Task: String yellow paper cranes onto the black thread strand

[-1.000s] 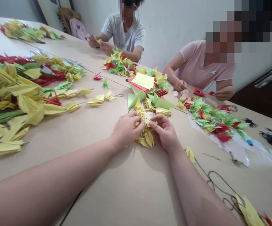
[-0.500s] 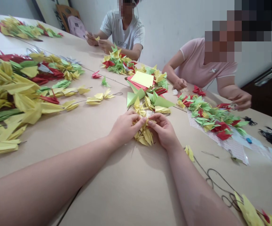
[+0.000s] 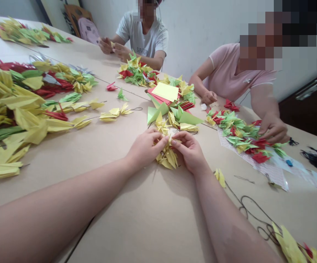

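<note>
Your left hand point(image 3: 144, 148) and right hand point(image 3: 188, 151) are working close together, with the fingers of both clamping a cluster of yellow origami cranes point(image 3: 165, 157). The cluster is resting on the tan table point(image 3: 136, 219) directly beneath your hands. Off to the right of your right wrist, a single yellow crane point(image 3: 220, 178) is lying on the tabletop, and a looping black cord point(image 3: 253, 208) is trailing toward a heap of yellow and red cranes point(image 3: 290, 248) at the near corner.

Just beyond your hands, large green folded cranes point(image 3: 187, 117) are sitting beside a stack of square yellow and red origami paper point(image 3: 165, 91). To your left, long strands of yellow, green and red cranes point(image 3: 16, 120) are spreading across the table, with a shorter yellow strand point(image 3: 114, 114) lying nearer the middle.

To your right, a co-worker in a pink shirt point(image 3: 224, 73) is reaching one hand point(image 3: 273, 129) over green and red cranes point(image 3: 237, 133) piled on a patterned sheet point(image 3: 265, 168). Farther off, a co-worker in a white T-shirt point(image 3: 139, 36) is holding a small piece of yellow paper point(image 3: 111, 44) in both hands above a mound of mixed cranes point(image 3: 135, 75). At the far end, another strand of cranes point(image 3: 29, 34) is stretching along the table.
</note>
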Demonstrator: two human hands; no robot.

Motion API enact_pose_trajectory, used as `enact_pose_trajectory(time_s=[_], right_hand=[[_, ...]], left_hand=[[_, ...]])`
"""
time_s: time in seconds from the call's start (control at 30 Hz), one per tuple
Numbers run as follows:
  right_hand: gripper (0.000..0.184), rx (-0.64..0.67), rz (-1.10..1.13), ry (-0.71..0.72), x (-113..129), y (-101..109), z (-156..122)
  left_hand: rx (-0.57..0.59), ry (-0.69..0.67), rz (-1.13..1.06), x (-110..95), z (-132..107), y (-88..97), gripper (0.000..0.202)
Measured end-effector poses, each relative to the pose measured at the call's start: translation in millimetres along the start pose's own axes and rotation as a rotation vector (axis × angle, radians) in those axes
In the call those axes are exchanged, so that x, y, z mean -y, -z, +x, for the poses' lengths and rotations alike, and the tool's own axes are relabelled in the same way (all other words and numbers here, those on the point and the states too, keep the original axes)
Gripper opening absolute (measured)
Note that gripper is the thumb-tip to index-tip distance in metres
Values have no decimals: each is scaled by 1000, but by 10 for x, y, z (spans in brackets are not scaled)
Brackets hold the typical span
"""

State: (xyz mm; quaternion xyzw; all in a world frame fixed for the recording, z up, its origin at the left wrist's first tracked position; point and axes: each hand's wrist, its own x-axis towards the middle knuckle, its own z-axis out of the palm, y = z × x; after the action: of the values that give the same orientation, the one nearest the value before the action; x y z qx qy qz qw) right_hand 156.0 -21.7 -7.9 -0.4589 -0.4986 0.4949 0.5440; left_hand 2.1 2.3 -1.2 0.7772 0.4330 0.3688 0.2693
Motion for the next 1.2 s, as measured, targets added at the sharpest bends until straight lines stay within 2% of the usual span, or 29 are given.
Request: enact_pose_trajectory(time_s=[1.2], right_hand=[[15,15,18,-50,32,-14,-3]], left_hand=[[37,-19,-16,3,21,-7,28]])
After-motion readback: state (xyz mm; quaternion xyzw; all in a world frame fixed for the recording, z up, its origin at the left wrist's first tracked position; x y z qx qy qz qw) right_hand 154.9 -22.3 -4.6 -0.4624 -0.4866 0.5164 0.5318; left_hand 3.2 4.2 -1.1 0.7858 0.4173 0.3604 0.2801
